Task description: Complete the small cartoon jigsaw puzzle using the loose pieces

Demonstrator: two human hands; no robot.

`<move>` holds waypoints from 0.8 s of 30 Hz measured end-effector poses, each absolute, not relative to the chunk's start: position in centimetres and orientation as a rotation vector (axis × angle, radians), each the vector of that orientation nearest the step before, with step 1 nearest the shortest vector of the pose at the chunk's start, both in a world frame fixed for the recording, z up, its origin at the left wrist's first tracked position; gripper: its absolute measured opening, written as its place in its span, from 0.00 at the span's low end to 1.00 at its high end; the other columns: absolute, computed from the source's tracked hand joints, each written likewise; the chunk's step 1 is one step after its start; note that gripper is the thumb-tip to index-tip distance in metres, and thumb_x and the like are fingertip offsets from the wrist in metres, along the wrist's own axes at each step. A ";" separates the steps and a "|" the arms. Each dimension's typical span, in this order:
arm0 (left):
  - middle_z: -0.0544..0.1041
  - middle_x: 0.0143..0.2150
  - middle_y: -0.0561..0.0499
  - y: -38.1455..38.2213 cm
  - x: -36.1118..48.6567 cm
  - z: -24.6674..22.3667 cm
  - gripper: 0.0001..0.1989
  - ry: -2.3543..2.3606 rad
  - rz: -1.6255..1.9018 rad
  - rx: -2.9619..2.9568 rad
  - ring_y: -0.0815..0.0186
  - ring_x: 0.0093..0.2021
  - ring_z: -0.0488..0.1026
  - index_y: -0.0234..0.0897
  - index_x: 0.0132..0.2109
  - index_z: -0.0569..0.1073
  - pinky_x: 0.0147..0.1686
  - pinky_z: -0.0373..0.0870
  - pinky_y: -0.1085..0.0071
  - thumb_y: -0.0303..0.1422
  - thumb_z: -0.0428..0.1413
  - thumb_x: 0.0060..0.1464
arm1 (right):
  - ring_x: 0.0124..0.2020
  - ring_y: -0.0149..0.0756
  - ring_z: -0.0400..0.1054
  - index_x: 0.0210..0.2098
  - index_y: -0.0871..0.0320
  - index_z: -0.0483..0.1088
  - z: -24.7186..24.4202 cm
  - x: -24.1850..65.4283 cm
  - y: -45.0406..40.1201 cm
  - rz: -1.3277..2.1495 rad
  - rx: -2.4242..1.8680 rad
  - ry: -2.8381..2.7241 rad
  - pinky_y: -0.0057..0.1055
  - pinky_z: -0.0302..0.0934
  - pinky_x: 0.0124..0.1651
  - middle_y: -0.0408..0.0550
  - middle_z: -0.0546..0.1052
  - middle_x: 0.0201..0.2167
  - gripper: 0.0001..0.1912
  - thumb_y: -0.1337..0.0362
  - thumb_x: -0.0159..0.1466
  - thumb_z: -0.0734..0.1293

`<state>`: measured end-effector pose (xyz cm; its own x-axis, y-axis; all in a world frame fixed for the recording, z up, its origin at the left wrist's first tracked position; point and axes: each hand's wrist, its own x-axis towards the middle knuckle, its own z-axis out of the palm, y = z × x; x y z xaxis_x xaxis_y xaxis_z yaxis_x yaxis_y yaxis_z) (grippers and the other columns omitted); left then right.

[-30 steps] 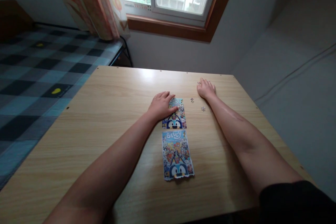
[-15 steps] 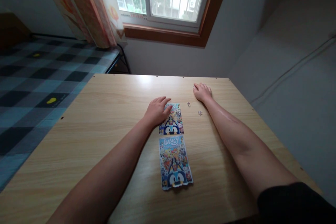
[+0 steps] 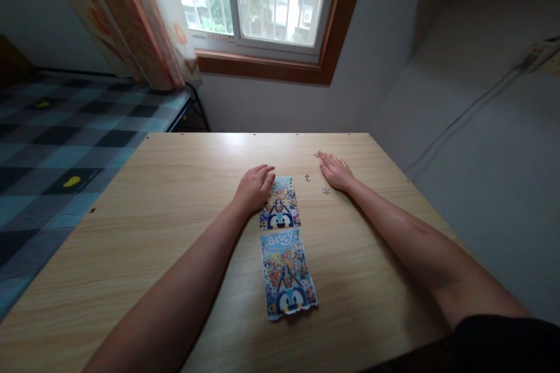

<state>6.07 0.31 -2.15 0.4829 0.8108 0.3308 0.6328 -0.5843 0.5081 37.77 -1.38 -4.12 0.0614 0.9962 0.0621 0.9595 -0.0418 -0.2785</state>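
My left hand (image 3: pixel 255 187) rests at the left edge of a small jigsaw puzzle (image 3: pixel 284 203), its fingers apart and slightly bent, covering the puzzle's upper left part. Further right, my right hand (image 3: pixel 336 171) lies on the table with its fingers stretched out. A small puzzle piece (image 3: pixel 317 155) lies at those fingertips; whether they touch it is too small to tell. Between the puzzle and my right hand are two loose pieces, one darker piece (image 3: pixel 307 178) and one pale piece (image 3: pixel 326 190). Just below the puzzle is a torn-edged paper picture (image 3: pixel 289 271) with the same blue dog design.
All of this lies on a light wooden table (image 3: pixel 192 198). Beyond its far edge are a wall and a window (image 3: pixel 275 0). A bed with a checked cover (image 3: pixel 118 139) stands at the left, and a cable (image 3: pixel 455 122) runs along the right wall.
My right hand has drawn back slightly and its fingers have straightened, with a piece now showing at the fingertips. My left hand has shifted a little left on the puzzle. The view has tilted slightly.
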 end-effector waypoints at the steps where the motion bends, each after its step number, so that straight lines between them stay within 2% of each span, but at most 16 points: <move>1: 0.74 0.61 0.42 0.4 6.1 -2.1 0.23 1.212 0.807 2.404 0.56 0.63 0.68 0.36 0.59 0.74 0.65 0.63 0.55 0.41 0.44 0.68 | 0.74 0.46 0.45 0.74 0.49 0.46 -4.1 37.9 -2.4 0.224 -2.048 -2.003 0.56 0.38 0.73 0.47 0.54 0.74 0.30 0.55 0.74 0.49; 5: 0.76 0.59 0.43 0.6 6.1 -2.1 0.22 1.182 0.897 2.338 0.56 0.62 0.69 0.36 0.56 0.75 0.65 0.64 0.55 0.40 0.44 0.67 | 0.73 0.48 0.50 0.72 0.51 0.55 -4.0 38.2 -6.7 0.263 -1.810 -2.134 0.55 0.44 0.71 0.49 0.60 0.71 0.29 0.57 0.73 0.53; 13: 0.78 0.55 0.43 0.7 5.8 -1.8 0.22 1.223 1.054 2.137 0.56 0.57 0.73 0.35 0.53 0.77 0.61 0.68 0.57 0.41 0.44 0.66 | 0.69 0.48 0.57 0.64 0.47 0.67 -3.4 36.7 -13.4 0.231 -1.588 -2.276 0.60 0.47 0.68 0.48 0.68 0.66 0.23 0.64 0.72 0.57; 18: 0.79 0.52 0.42 0.6 5.8 -1.8 0.21 1.179 1.046 2.214 0.56 0.55 0.74 0.35 0.50 0.78 0.61 0.67 0.57 0.40 0.44 0.65 | 0.59 0.45 0.69 0.57 0.48 0.74 -3.3 35.8 -15.1 0.141 -1.466 -2.199 0.51 0.60 0.63 0.49 0.78 0.56 0.20 0.67 0.70 0.60; 24: 0.80 0.51 0.44 0.7 5.8 -1.8 0.20 1.193 1.060 2.215 0.57 0.54 0.74 0.37 0.49 0.78 0.60 0.68 0.57 0.39 0.45 0.66 | 0.52 0.44 0.73 0.51 0.47 0.78 -3.3 35.3 -16.8 0.127 -1.433 -2.099 0.48 0.67 0.57 0.50 0.80 0.49 0.17 0.67 0.70 0.61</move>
